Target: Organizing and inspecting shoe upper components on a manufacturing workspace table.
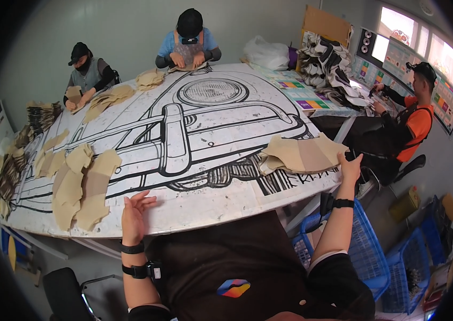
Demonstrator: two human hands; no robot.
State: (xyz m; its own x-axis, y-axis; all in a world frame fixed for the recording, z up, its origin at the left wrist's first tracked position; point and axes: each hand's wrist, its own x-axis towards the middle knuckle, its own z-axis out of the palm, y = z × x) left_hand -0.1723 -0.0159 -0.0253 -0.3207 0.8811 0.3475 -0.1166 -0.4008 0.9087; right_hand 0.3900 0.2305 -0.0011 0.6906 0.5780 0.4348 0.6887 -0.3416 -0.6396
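Counting from the near edge outward: one dark apron (200, 262), worn by the person at work; one left hand (134, 214), fingers loosely spread over the table's rim, holding nothing; one right hand (350, 170), at the outer edge of a layered tan stack (305, 155), whether pinching it or merely resting there I cannot tell. Said stack lies at the near right of a white table (210, 206) bearing a black line drawing. The step in hand appears to be handling this stack; a next move would probably call for thumb and fingers closing squarely on its edge, layers kept aligned. Below, right: one blue crate (368, 246). Table's left: overlapping loose tan pieces (98, 184). Farther: one co-worker in orange (419, 125), right, beside a heap of black and pale pieces (323, 67); across the table, one co-worker in a grey vest (94, 69) and one in blue sleeves (206, 40), both handling tan pieces.
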